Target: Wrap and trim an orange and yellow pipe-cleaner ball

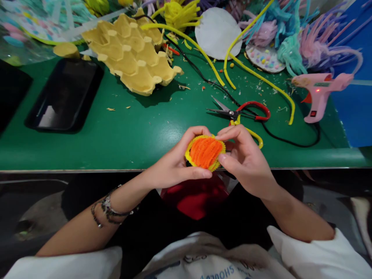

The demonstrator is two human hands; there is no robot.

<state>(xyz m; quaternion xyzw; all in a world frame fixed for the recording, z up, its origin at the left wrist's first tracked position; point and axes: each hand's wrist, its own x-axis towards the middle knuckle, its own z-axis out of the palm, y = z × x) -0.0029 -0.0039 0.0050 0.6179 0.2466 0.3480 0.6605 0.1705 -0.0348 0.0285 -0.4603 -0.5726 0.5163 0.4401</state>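
Snugly, the orange disc (205,152) sits clasped in the left hand (176,162), right hand (249,163) gripping its right edge.

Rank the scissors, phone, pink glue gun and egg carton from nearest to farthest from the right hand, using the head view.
1. Scissors, just beyond the right hand.
2. Pink glue gun, off to its right.
3. Egg carton, back and left.
4. Phone, farther left.

Can read "SHOULD" in blue caps, upside down, on white fabric T-shirt (213,250); can't read other shirt txt or sm. rect. label (322,84) on pink, pistol-shaped plastic glue gun (319,95).
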